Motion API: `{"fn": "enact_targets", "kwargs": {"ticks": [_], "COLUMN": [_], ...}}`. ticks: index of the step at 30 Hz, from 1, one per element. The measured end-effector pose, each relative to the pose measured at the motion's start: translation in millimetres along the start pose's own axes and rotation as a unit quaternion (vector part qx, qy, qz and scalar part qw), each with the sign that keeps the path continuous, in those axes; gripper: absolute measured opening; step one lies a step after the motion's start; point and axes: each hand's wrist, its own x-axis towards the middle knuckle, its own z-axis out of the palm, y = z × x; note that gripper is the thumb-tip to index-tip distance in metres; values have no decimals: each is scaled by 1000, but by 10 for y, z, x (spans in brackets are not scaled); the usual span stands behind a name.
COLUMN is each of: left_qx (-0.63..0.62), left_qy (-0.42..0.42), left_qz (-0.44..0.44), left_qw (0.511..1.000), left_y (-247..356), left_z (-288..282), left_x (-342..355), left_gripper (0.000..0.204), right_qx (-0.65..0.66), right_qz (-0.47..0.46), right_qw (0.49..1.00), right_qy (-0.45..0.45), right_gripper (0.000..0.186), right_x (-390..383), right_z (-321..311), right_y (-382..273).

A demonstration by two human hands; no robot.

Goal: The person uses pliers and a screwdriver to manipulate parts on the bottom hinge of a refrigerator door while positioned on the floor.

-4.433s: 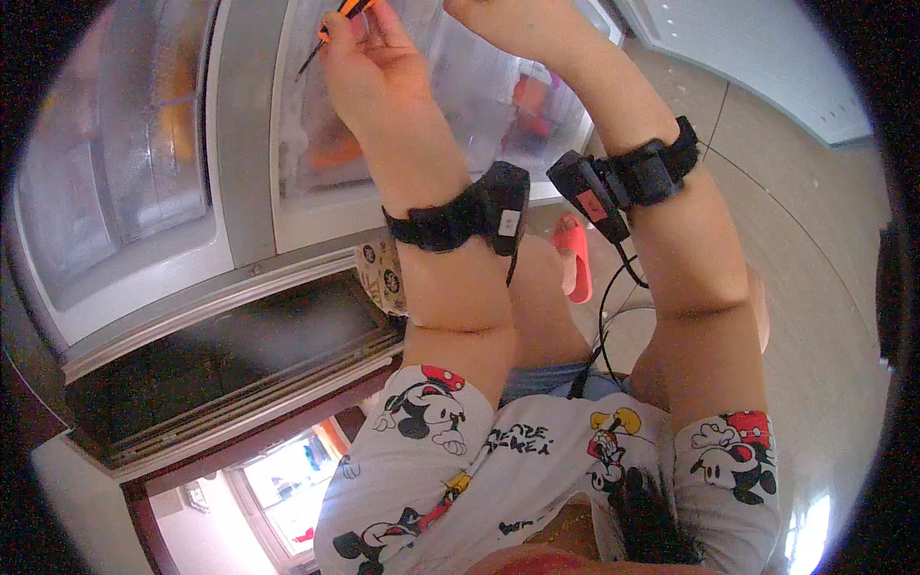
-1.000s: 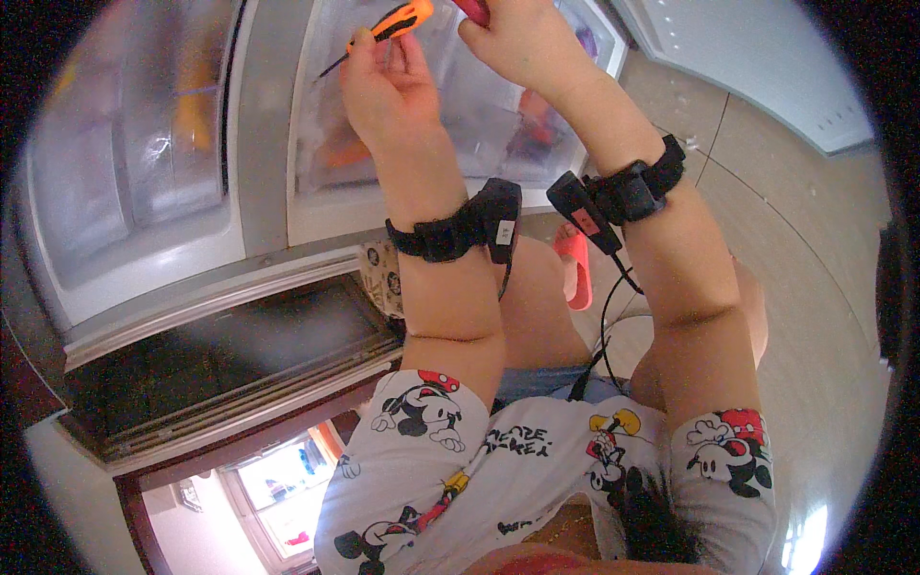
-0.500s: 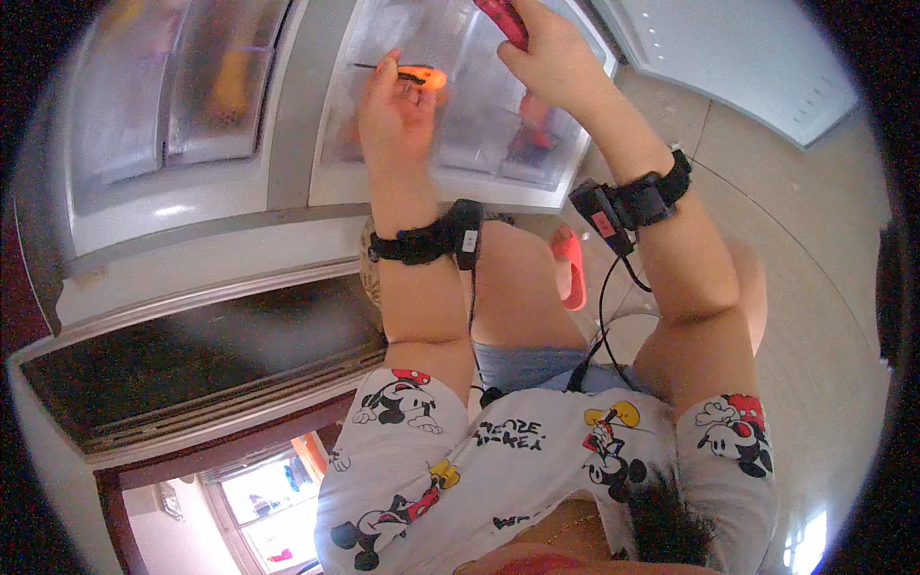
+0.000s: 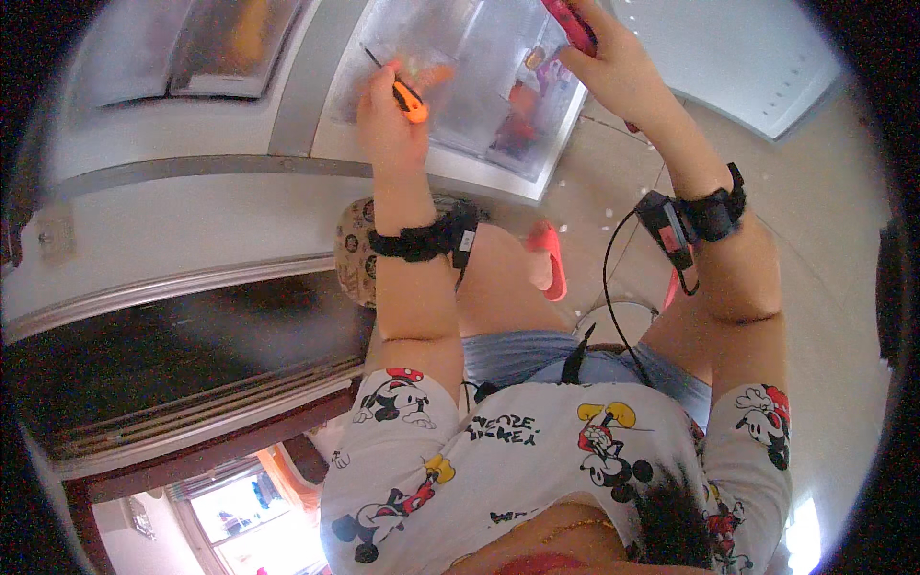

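Observation:
My left hand (image 4: pixel 388 125) is closed around a screwdriver (image 4: pixel 410 102) with an orange and black handle and a thin dark shaft. It is in front of frosted clear drawers (image 4: pixel 470 57) in an open freezer compartment. My right hand (image 4: pixel 623 72) grips a red handle-shaped thing (image 4: pixel 573 27) beside the drawers' right edge. The top of that thing is cut off by the picture's edge, so its kind cannot be told. Blurred red and orange packets (image 4: pixel 519 110) show through a drawer front.
A white door (image 4: pixel 733 57) stands swung open at the right. Small white bits (image 4: pixel 609 213) lie scattered on the tiled floor (image 4: pixel 815 259). More clear drawers (image 4: pixel 225 57) fill the left side. A patterned round seat (image 4: pixel 356 254) is beside my leg, near a pink slipper (image 4: pixel 551 264).
The screwdriver has tilted, its handle now lower and its shaft pointing up and left. My right hand has moved right and slightly down with the red thing. White bits now show on the floor.

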Motion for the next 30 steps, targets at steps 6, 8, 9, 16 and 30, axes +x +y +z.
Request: {"fn": "enact_targets", "kwargs": {"ticks": [6,8,9,16,30], "left_qx": [43,15,1,-303,-476], "left_qy": [3,16,24,-188,-207], "left_qz": [78,82,84,-112,-229], "left_qw": [996,996,996,927,823], "left_y": [-182,-157,-127,220,495], "left_z": [-116,-89,-71,-177,-186], "left_x": [-264,-286,-303,-275,-235], "left_gripper": [22,20,19,32,41], "right_qx": [15,6,1,17,107], "right_qz": [48,63,56,108,-17], "right_qw": [998,997,997,990,989], "right_qy": [-35,-51,-54,-84,-104], "right_gripper": [43,43,43,40,42], "right_x": [-320,-345,-350,-324,-270], "right_z": [47,17,15,17,335], "right_y": [-129,-198,-207,-377,-444]}}
